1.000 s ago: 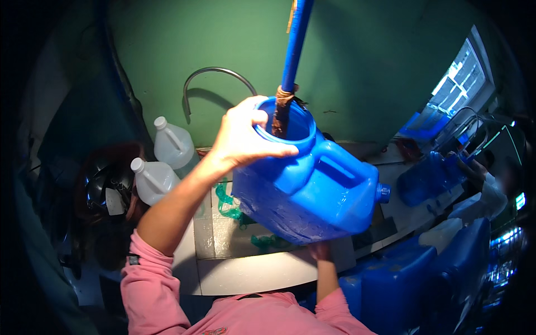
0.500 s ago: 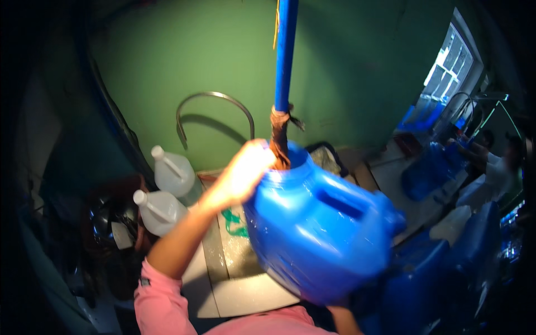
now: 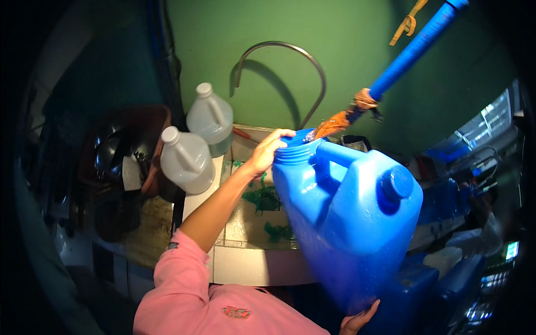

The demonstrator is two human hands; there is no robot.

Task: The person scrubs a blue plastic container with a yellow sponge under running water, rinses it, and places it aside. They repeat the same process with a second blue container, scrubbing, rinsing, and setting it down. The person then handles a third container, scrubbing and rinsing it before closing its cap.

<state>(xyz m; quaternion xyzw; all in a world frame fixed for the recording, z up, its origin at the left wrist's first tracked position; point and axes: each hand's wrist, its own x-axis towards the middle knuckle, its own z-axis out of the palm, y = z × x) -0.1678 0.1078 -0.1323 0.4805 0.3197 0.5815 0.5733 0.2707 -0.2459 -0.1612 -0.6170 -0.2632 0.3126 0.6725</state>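
Observation:
A big blue plastic jug (image 3: pixel 346 223) leans in front of me, its wide threaded mouth uncapped and a smaller blue cap (image 3: pixel 397 183) at its other upper corner. My left hand (image 3: pixel 267 151) grips the rim of the mouth, fingers hooked over the edge. Down at the jug's lower end, my right hand (image 3: pixel 359 319) holds it from beneath; most of those fingers are hidden. From the upper right comes a blue pipe (image 3: pixel 416 50) with a wet brown cloth (image 3: pixel 335 124) tied round its end. The cloth's tip reaches the jug's mouth.
Two translucent jugs (image 3: pixel 187 162) with white caps stand on the tiled ledge at left. Green scraps (image 3: pixel 262 201) lie in the tiled basin. A curved metal spout (image 3: pixel 321 72) rises by the wall. A reddish-brown tub (image 3: pixel 162 134) is far left; more blue containers (image 3: pixel 413 279) are at right.
The view has turned, so the pipe now slants. My left hand stays on the jug's rim. The jug's capped corner now faces me, and my right hand shows more at its lower end.

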